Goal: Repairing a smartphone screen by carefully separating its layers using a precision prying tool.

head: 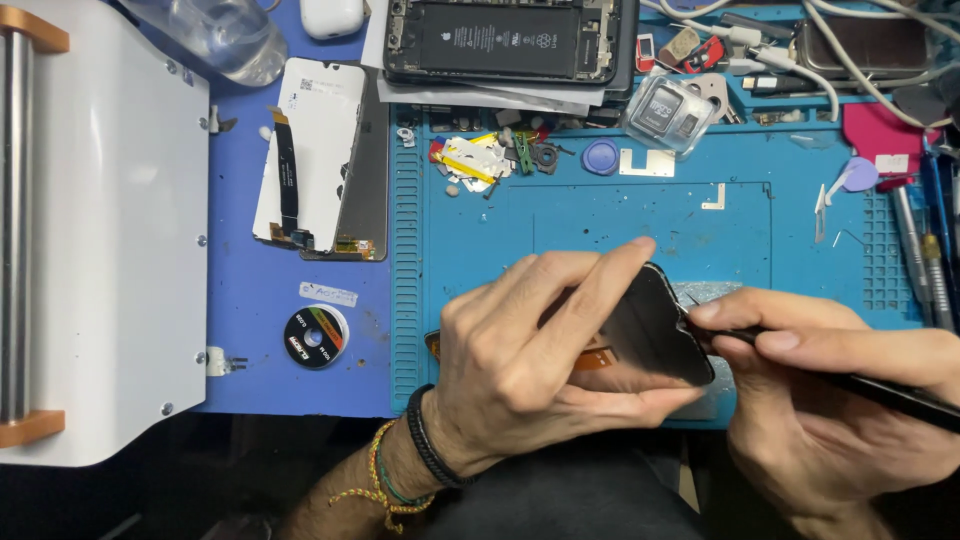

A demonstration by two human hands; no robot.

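1. Our left hand (pixel 530 360) is curled around a dark phone screen (pixel 655 335). The thumb is under it and the fingers are over the top. We hold it tilted up, just above the near edge of the blue mat (pixel 600 220).
2. Our right hand (pixel 830 390) is pinched shut on a thin black tool (pixel 880 390). Its tip touches the right edge of the screen.
3. We think we are picking at that edge. The next bit needs a small, gentle push, so the screen does not crack.
4. An orange flat cable (pixel 595 360) peeks out under the left hand.
5. Let us count. Far away lies one open phone (pixel 500 40). On the left lies one white screen part (pixel 320 150) and one small black roll (pixel 315 337).
6. We see one big white machine (pixel 110 230) at the far left.
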